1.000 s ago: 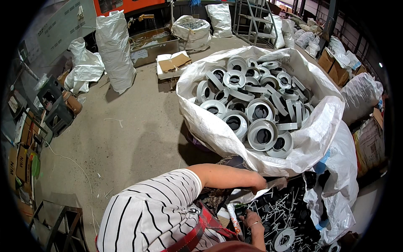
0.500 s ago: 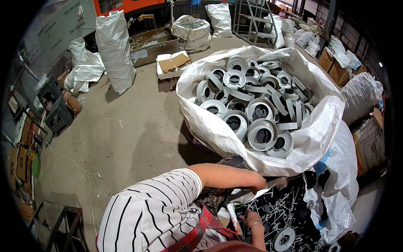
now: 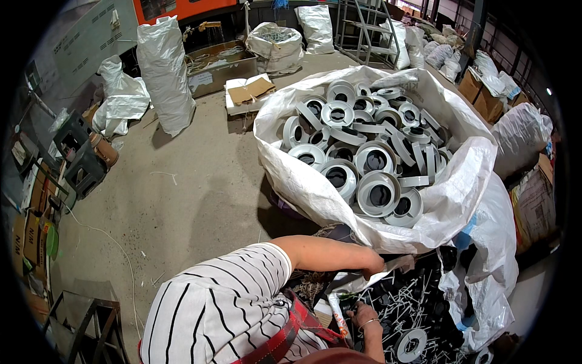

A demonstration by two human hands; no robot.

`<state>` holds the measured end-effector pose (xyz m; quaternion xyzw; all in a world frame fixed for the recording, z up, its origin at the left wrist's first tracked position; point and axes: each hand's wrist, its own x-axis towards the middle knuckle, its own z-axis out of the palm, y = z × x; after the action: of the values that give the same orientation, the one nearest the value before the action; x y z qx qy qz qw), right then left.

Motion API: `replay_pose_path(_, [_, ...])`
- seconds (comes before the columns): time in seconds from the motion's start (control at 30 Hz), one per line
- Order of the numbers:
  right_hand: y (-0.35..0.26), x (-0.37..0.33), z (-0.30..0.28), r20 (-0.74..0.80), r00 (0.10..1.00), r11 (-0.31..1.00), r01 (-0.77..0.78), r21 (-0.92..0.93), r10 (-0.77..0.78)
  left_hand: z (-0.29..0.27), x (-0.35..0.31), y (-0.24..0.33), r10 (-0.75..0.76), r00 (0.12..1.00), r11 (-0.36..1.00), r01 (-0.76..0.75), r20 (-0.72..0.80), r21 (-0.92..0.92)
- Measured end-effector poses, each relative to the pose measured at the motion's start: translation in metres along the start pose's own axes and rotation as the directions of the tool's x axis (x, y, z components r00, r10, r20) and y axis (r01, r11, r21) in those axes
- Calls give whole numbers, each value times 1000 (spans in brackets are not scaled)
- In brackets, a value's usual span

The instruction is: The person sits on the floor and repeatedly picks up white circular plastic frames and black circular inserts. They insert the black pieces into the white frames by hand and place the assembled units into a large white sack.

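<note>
My left arm reaches across to the rim of a lower white sack. There my left hand bends downward against the sack's edge, its fingers hidden from view. Below it, my right hand, with a bracelet at the wrist, is closed beside the sack's folded edge, its curled fingers around something dark that I cannot make out. The sack holds many black parts mixed with thin pale sticks. A grey ring lies on top of them, to the right of my right forearm.
Just beyond stands a large open white sack full of grey ring-shaped parts with black centres. Tall white sacks, a metal bin and metal steps stand farther back. Crates are at left; a dark metal frame is near-left.
Both hands stay at nearly the same place; my right hand has shifted only very slightly. The view has moved a little, and the sacks and parts lie as before.
</note>
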<state>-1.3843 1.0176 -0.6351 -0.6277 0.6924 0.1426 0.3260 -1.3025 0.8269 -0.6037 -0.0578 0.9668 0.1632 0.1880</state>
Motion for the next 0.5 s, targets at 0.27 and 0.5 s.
replay_pose_path(0.27, [0, 1, 1, 0, 1000, 1000, 2, 5, -2, 6, 5, -4, 21, 1000, 1000, -20, -9, 12])
replay_pose_path(0.5, [3, 3, 6, -22, 999, 1000, 23, -7, -23, 7, 7, -4, 24, 1000, 999, -24, 11, 31])
